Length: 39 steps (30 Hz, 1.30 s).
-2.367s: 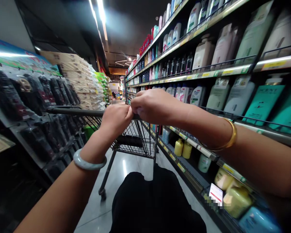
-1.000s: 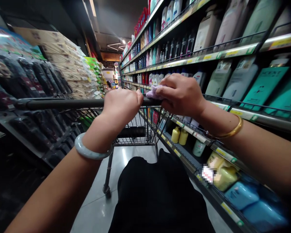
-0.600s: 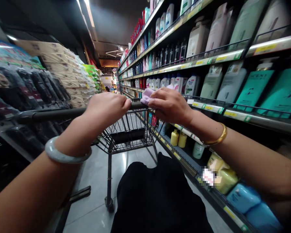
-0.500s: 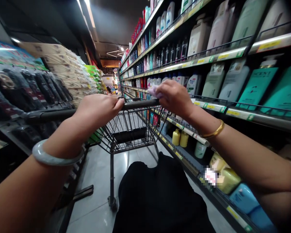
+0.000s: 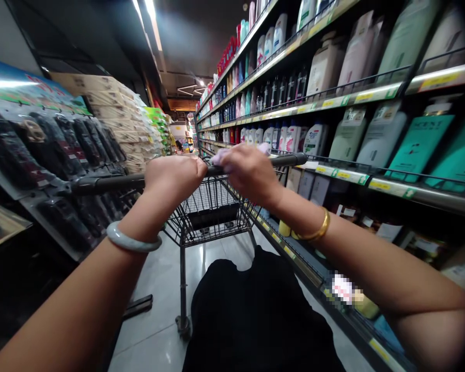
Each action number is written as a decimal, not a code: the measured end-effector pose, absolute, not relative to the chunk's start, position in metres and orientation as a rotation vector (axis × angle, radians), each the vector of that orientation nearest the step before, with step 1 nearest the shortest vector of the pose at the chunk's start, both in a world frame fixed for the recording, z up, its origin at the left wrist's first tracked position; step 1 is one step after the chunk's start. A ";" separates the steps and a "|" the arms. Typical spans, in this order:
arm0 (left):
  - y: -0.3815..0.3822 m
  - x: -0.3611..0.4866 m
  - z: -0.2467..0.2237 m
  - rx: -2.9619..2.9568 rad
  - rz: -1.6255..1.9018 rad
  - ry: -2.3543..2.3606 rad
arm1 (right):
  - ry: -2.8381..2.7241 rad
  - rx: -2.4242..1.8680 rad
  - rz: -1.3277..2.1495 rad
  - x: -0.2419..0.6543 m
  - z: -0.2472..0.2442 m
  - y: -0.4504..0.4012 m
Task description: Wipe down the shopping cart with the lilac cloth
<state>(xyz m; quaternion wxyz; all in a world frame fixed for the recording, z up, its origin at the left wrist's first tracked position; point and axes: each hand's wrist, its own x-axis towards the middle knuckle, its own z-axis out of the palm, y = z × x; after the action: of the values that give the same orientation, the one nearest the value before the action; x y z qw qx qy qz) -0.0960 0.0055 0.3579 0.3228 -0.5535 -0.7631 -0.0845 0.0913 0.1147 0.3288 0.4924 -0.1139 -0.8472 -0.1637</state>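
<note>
My left hand (image 5: 174, 175) is closed around the dark handle bar (image 5: 104, 183) of a shopping cart (image 5: 213, 235). My right hand (image 5: 251, 173) is closed on a pale lilac cloth (image 5: 221, 155) and presses it on the bar, close beside the left hand. Part of the cloth shows past the fingers on both sides; the rest is hidden under the hand. Beyond the bar, the cart's black wire basket is visible between my forearms. A pale bangle (image 5: 134, 243) rings my left wrist, and a gold bracelet (image 5: 322, 226) the right.
Shelves (image 5: 333, 175) of shampoo and other bottles run along the right, near my right forearm. Packaged dark goods (image 5: 77, 144) hang on the left, with stacked packs (image 5: 112, 106) behind them. The grey tiled floor (image 5: 151, 325) stretches under the cart.
My right hand has slid left along the bar with the cloth, toward my left hand. The left hand keeps its grip, shifted slightly right in view. More of the bar's right end shows.
</note>
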 end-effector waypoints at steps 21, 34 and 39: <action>-0.005 -0.082 0.358 -1.470 -0.205 -1.988 | -2.113 -0.335 -0.325 0.076 0.337 0.107; 0.008 -0.086 0.356 -1.410 -0.314 -2.049 | -1.777 -0.324 -0.334 0.082 0.253 0.119; 0.006 -0.086 0.355 -1.387 -0.292 -2.025 | -1.468 -0.434 -0.234 0.081 0.234 0.138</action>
<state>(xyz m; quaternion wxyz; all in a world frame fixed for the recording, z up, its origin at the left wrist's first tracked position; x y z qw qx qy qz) -0.0861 0.0059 0.3546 0.3288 -0.5299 -0.7737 -0.1116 0.0811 0.1376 0.2343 0.7149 -0.1959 -0.6629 -0.1057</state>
